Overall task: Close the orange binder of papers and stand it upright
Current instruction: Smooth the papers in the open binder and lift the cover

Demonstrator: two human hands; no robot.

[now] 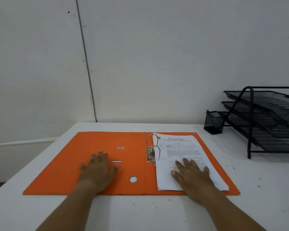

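Observation:
An orange binder (60, 165) lies wide open and flat on the white table (140, 212). Its metal ring mechanism (152, 150) stands up near the middle, with a stack of printed papers (178, 147) threaded on the rings over the right cover. My left hand (98, 169) rests flat on the left cover, fingers spread, holding nothing. My right hand (192, 175) lies flat on the papers, fingers spread, pressing on the lower half of the stack.
A black mesh pen cup (213, 122) stands at the back right of the table. Beside it is a black three-tier mesh letter tray (264, 120). A white wall rises directly behind the table. The table's left edge falls away near the binder's left corner.

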